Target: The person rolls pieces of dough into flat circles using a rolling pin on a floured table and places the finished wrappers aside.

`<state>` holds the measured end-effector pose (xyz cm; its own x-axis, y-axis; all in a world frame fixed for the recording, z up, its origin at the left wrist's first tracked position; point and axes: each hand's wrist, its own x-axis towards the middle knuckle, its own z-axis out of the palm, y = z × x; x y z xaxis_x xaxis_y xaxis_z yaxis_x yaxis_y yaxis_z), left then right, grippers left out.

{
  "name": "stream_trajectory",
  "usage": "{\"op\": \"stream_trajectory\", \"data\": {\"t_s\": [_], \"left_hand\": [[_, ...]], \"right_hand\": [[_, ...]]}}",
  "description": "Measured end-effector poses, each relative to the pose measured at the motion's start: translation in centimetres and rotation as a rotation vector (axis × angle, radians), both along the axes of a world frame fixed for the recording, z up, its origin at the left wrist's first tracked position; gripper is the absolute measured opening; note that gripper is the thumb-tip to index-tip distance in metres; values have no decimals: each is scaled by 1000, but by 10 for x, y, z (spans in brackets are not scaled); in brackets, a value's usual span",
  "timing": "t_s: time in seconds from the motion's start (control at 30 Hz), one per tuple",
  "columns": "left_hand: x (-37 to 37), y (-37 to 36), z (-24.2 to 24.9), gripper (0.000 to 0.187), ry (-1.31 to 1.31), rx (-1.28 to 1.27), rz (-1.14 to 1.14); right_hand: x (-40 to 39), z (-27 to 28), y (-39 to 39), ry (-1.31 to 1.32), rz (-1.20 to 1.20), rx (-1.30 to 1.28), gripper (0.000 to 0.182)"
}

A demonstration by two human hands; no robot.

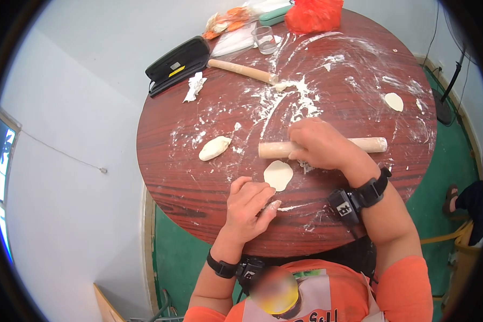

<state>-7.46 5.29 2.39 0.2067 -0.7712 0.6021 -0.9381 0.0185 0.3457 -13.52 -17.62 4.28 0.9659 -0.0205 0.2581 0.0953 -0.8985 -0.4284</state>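
Note:
My right hand (pixel 322 144) is wrapped over a wooden rolling pin (pixel 369 145), which lies crosswise on the table. Just below the pin's left end is a thin, round dough wrapper (pixel 278 175). At the lower left edge of that wrapper is my left hand (pixel 248 208), its fingers slightly bent and its thumb apart from them; the fingertips touch or nearly touch the dough. An oval lump of dough (pixel 215 148) rests farther left. Another flat dough round (pixel 394 102) lies near the table's right side.
Flour is scattered over the round wooden table (pixel 198 188). A second rolling pin (pixel 242 71) lies toward the back, near a clear glass (pixel 264 40), an open black case (pixel 178 64), a crumpled tissue (pixel 195 87) and a red plastic bag (pixel 314 16). Someone's foot (pixel 452 199) shows at right.

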Motion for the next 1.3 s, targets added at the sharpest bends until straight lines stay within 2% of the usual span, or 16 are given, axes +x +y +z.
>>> {"op": "stream_trajectory", "data": {"t_s": [0.13,0.2,0.33,0.4,0.53,0.6,0.67,0.77,0.8,0.83,0.87,0.9,0.97,1.0,1.07,1.3], "left_hand": [[0,-3,5,26,-50,15,-8],[1,-3,2,26,-42,30,-18],[1,-1,-1,34,-18,92,-7],[-1,-3,1,37,-38,148,39],[-4,-4,2,46,-36,290,69],[-4,-4,1,44,-38,289,46],[-3,-4,-1,42,-50,296,2],[0,-3,-2,35,-4,187,68],[2,-1,-2,35,-10,180,50],[3,1,-4,36,-5,135,138],[4,0,-8,36,10,84,215],[3,1,-9,37,1,89,242],[3,1,-8,40,0,102,259],[3,2,-9,41,5,118,258],[3,3,-9,43,23,113,248],[1,6,-7,46,22,114,216]], "right_hand": [[-9,-5,13,95,91,-6,24],[-9,-26,18,-238,71,-75,25],[1,-25,11,-203,54,-122,27],[3,-19,8,-33,96,-38,28],[11,-7,10,84,44,-88,22],[26,-12,14,-388,-29,-146,17],[40,-19,20,-442,-55,-157,19],[50,-28,25,-500,-44,-250,24],[43,-26,28,-473,-20,-225,26],[32,-18,30,-436,-3,-210,28],[18,-6,27,-129,78,-143,32],[8,-17,25,-237,179,-243,37],[-18,-18,34,-14,228,-256,49],[-32,-19,35,89,257,-237,60],[-53,-32,36,-4,225,-326,70],[-104,-20,10,103,93,-353,72]]}}
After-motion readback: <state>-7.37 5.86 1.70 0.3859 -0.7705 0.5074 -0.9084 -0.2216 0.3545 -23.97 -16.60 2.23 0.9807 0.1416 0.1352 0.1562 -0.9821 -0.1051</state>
